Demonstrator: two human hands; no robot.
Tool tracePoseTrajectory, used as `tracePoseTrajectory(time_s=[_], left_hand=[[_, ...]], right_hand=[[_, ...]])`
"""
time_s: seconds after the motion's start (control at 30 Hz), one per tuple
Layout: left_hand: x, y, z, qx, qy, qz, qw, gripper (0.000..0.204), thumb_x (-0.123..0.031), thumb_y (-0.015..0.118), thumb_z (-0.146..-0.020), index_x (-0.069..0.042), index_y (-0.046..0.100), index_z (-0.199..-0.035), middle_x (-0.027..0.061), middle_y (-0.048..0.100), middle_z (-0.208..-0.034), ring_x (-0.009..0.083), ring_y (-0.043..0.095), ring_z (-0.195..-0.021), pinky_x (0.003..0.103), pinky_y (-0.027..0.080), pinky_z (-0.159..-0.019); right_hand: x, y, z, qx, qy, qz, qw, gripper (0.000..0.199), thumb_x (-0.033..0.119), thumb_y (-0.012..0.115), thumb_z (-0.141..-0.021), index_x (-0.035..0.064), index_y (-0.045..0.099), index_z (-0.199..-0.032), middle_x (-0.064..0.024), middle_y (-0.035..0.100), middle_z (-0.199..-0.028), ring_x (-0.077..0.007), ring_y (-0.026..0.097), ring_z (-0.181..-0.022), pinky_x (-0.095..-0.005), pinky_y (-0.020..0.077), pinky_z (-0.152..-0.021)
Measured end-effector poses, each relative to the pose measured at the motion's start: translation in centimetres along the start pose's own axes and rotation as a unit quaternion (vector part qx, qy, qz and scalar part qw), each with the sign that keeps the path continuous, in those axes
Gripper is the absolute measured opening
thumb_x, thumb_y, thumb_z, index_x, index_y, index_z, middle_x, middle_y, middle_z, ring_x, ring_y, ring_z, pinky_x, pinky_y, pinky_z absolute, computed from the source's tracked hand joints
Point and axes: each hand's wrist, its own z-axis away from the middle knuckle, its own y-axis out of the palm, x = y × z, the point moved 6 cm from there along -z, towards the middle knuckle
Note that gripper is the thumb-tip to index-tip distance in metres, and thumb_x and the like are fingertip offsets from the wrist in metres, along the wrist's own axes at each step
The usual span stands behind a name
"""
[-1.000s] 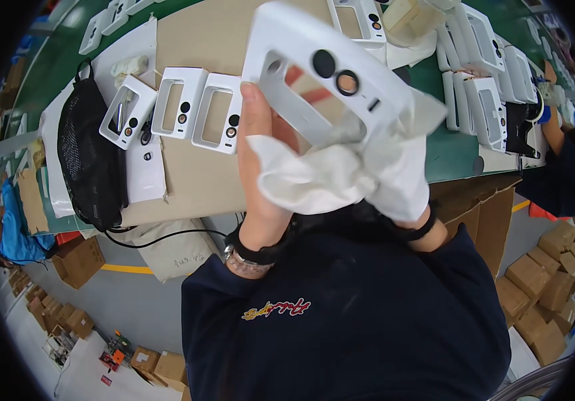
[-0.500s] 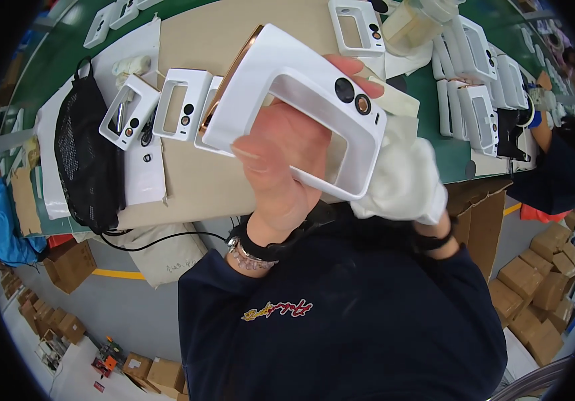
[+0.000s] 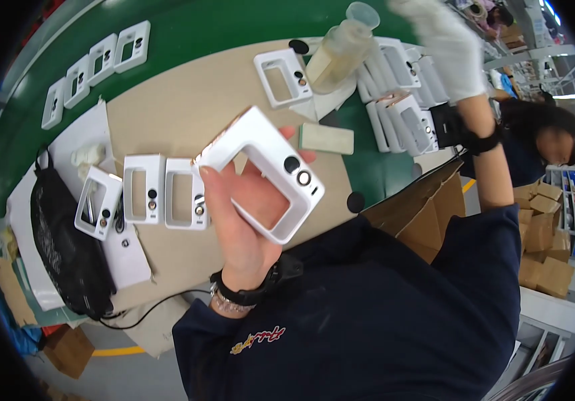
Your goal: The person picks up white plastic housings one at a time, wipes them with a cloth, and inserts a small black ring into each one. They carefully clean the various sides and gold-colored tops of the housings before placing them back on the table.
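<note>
My bare left hand (image 3: pixel 237 230) grips a white plastic frame-shaped housing (image 3: pixel 273 142), with a large oblong opening, a dark round disc, a ringed round part and copper-coloured trim. It is held tilted above the table, fingers passing behind and the thumb on its near left corner. Raised to the far right, my right hand (image 3: pixel 449 57) wears a white glove; motion smears its fingers, so whether it holds anything is unclear. Similar housings, one (image 3: pixel 144 162) among them, stand left of my left hand. Another white housing (image 3: pixel 295 70) lies beyond it.
A clear plastic bottle (image 3: pixel 341 59) stands at the back, near a pale block (image 3: pixel 327 139). Several stacked housings (image 3: pixel 404 110) sit at the right. A black mesh bag (image 3: pixel 67 244) lies at the left edge. Below the right table edge is an open cardboard box (image 3: pixel 428 217); a co-worker (image 3: pixel 528 140) is beyond.
My gloved right hand has left the housing's side and swung up and away to the far right. The housing stays in my left hand, now lower in the picture; the whole view has shifted.
</note>
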Motion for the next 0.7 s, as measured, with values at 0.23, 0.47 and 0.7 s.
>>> tracePoseTrajectory(time_s=[0.23,0.47,0.7], left_hand=[[-0.7,-1.3,-1.4,-0.008,0.010,-0.013,1.000,0.066,-0.056,0.033,-0.083,-0.009,0.024,-0.129,0.0199,0.043,-0.115,0.0320,0.052,-0.094,0.039,0.044,-0.077],[-0.8,-1.3,-1.7,-0.021,-0.007,-0.018,1.000,0.069,-0.058,0.036,-0.080,-0.008,0.027,-0.127,0.0207,0.046,-0.112,0.0329,0.053,-0.091,0.040,0.045,-0.074],[-0.6,-2.2,-0.9,-0.094,-0.019,-0.004,0.995,0.068,-0.059,0.036,-0.079,-0.008,0.034,-0.123,0.0211,0.048,-0.110,0.0340,0.054,-0.085,0.040,0.045,-0.072]], right_hand=[[3.8,4.2,-1.1,0.011,-0.146,0.120,0.982,0.033,0.009,0.052,-0.073,0.0080,0.053,-0.105,-0.0076,0.054,-0.108,-0.0256,0.053,-0.094,-0.0345,0.0427,-0.079],[4.6,2.3,-2.7,0.170,-0.127,0.009,0.977,0.038,0.014,0.035,-0.085,0.0005,0.040,-0.119,-0.0165,0.045,-0.119,-0.0307,0.048,-0.103,-0.0343,0.0374,-0.088],[3.3,2.6,-1.6,0.145,-0.054,-0.088,0.984,0.037,0.018,0.037,-0.083,0.0001,0.045,-0.114,-0.0180,0.049,-0.111,-0.0327,0.048,-0.098,-0.0359,0.0383,-0.085]])
